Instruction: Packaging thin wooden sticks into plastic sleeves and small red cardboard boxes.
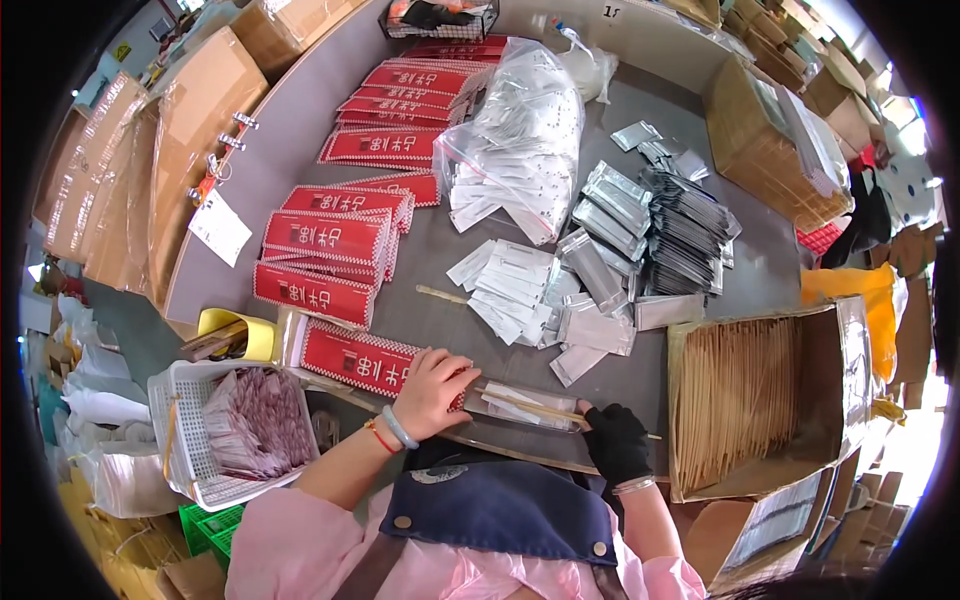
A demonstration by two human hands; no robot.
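My bare left hand (435, 392) closes over the right end of a red printed sleeve (352, 358) at the table's front edge. Against its fingers lies the left end of a clear plastic pouch (520, 405), with a white packet inside. A thin wooden stick (545, 408) runs along this pouch. My right hand (617, 440), in a black fingerless glove, closes around the stick near the pouch's right end; the stick's tip shows past it. Just beyond lie white flat packets (505, 292) and silvery clear packets (597, 270), in loose heaps.
Stacked red sleeves (325, 240) fill the table's left side. A large clear bag of white packets (520, 140) stands behind. On the right is a carton of wooden sticks (745, 390); on the left, a white basket of pinkish packets (182, 440) and a yellow container (262, 335).
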